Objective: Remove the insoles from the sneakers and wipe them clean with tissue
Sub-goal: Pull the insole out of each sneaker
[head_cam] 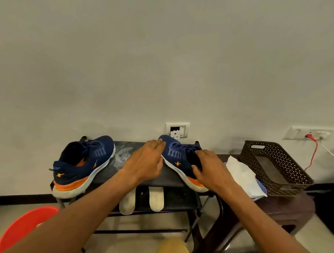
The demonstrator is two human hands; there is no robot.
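Sneaker (177,156) at shelf (168,177) edge, right grip (210,169) curled round it, left grip (146,160) flat against toe.

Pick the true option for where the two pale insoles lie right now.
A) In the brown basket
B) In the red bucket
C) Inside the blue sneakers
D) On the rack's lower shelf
D: both insoles lie side by side on the lower shelf of the rack, below the level where the sneakers stand.
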